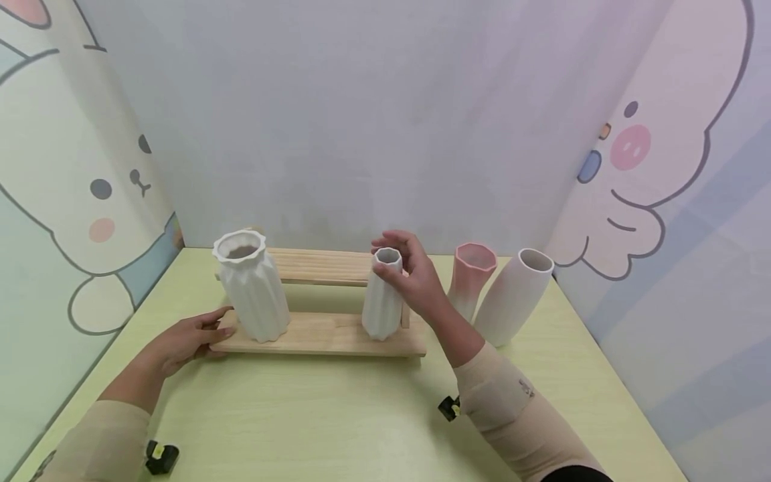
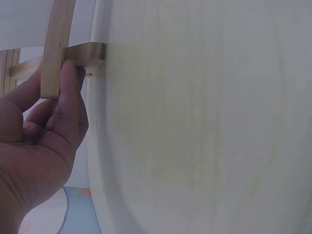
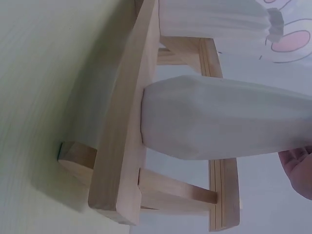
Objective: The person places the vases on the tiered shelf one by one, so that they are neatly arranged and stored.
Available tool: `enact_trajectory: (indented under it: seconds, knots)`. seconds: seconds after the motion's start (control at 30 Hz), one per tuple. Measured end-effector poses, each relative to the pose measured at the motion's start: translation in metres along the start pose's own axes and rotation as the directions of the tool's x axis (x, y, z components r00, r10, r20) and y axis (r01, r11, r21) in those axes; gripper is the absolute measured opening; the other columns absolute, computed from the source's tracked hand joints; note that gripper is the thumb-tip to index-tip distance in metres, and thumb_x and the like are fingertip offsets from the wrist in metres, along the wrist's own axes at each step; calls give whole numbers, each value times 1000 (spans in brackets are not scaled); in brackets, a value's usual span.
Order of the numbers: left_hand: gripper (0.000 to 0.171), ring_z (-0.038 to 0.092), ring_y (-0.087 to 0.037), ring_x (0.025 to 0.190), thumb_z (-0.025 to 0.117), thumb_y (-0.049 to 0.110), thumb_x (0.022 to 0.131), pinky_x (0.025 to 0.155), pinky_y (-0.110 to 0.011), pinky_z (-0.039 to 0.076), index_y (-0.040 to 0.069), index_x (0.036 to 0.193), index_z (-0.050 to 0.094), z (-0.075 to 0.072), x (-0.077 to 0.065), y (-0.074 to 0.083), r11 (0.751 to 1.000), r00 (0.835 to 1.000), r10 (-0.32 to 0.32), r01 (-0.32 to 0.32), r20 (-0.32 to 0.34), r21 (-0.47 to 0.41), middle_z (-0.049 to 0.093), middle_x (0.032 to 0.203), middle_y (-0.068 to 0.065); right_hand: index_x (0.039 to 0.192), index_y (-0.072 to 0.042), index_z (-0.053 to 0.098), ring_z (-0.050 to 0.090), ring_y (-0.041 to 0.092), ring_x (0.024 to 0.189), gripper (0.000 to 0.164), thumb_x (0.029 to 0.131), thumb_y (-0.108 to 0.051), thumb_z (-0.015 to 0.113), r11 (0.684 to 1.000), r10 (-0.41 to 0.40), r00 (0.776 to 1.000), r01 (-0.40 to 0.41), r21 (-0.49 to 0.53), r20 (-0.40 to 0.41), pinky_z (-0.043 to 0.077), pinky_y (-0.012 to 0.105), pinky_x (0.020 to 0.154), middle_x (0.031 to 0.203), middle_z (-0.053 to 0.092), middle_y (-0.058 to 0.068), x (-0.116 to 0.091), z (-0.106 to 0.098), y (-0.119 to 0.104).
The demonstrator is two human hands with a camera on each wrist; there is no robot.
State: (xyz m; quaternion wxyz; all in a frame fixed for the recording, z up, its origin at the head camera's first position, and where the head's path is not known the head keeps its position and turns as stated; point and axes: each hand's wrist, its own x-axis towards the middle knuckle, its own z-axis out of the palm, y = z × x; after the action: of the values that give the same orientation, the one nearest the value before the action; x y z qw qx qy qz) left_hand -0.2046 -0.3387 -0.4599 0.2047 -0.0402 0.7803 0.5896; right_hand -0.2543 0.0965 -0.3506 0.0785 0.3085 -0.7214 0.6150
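Observation:
A two-tier wooden rack (image 1: 325,333) stands on the table, and my left hand (image 1: 188,341) pinches the left end of its lower board. The left wrist view shows the thumb and fingers on either side of that board (image 2: 51,73). Near this end, a wide white vase (image 1: 255,294) with a wavy rim stands upright on the lower board. Toward the right end, my right hand (image 1: 415,274) grips a slim white faceted vase (image 1: 381,304) near its top. In the right wrist view the slim vase's base (image 3: 165,117) meets the lower board.
To the right of the rack, a pink-and-white vase (image 1: 472,278) and a smooth white vase (image 1: 512,298) stand on the table (image 1: 313,422). A grey curtain-like backdrop (image 1: 361,134) rises behind. Small black devices (image 1: 161,458) are by both forearms.

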Motion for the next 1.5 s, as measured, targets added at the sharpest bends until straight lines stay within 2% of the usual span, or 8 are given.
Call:
enact_trajectory:
  seconds: [0.23,0.33,0.43,0.73,1.03,1.17,1.3,1.5]
  knots:
    - [90,61,-11,99,68,33,93,88,-33,59,11,158,10,0,1,0,1000,1000,-9,9,-2,15,0,158,-35,145,-15,41,53,20,126,77,86,-56,69,997,2,1000,-2,-76,9,48,46,103,142,54,0,-9,-17,-3]
    - [89,60,-12,100,68,33,93,88,-32,59,11,158,10,0,0,0,1000,1000,-10,10,1,16,-1,158,-35,147,-14,38,50,26,130,82,85,-58,68,998,-8,1000,9,-63,13,45,53,105,145,51,3,-14,-23,-4]
    - [89,60,-11,100,67,32,94,88,-33,59,10,158,9,0,0,1,1000,1000,-5,5,5,14,0,157,-36,147,-10,37,48,32,132,84,85,-59,67,997,-40,999,41,-62,17,43,56,107,146,49,12,-17,-28,-5]
    - [86,62,-8,99,63,33,97,89,-33,59,7,158,9,1,-1,1,1000,1000,17,-17,5,24,23,153,-34,147,-4,34,49,37,131,88,85,-56,68,989,-105,994,107,-99,27,45,59,104,146,48,19,-30,-40,-8]
    - [87,62,-8,98,64,34,96,89,-32,59,7,158,10,2,-2,1,999,1000,12,-12,-4,33,26,152,-33,147,-5,32,49,33,132,78,90,-42,70,986,-98,995,101,-132,30,45,55,106,148,46,16,-43,-51,-8]
    - [86,61,-10,96,65,34,96,88,-31,59,7,158,12,2,-3,1,999,1000,8,-7,-14,40,37,141,-28,147,-5,31,48,35,132,83,88,-50,69,985,-96,995,100,-140,33,45,57,105,148,45,18,-49,-55,-8]
    - [86,62,-10,96,65,34,95,88,-32,59,8,158,12,2,-2,1,999,1000,7,-7,-14,39,39,139,-25,147,-12,34,49,35,132,83,86,-56,68,987,-77,997,79,-143,21,45,59,104,148,47,13,-54,-60,-8]
    - [86,62,-10,96,65,34,95,88,-32,59,8,158,12,1,-2,0,999,1000,6,-6,-14,33,41,136,-24,149,-12,34,49,36,131,80,88,-49,70,985,-77,997,78,-156,11,45,58,104,148,46,15,-64,-67,-11]
